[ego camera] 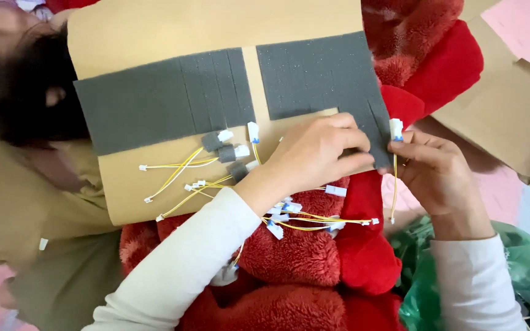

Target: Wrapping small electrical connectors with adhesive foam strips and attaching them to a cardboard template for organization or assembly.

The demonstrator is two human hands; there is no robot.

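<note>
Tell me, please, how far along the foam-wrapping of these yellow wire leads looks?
Done: two leads on the cardboard already have grey foam around their white connectors. In hand: the left hand tears a strip from the foam sheet while the right hand holds a lead. Left: bare leads and those on the red fleece.

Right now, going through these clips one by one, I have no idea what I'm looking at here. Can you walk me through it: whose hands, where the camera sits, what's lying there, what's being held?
There is one picture, taken by a camera worn on a person's head, looking down at their two bare hands in white sleeves. No machine is involved.

On their lap, over red fleece fabric, lies a brown cardboard sheet with two grey foam pads stuck to it, partly cut into strips. The left hand pinches the edge of the right-hand foam pad. The right hand holds a thin yellow wire upright by its white connector.

More yellow wires with white connectors lie loose on the cardboard and fleece, a few already wrapped in foam pieces. Another person's dark hair shows at the left.
</note>
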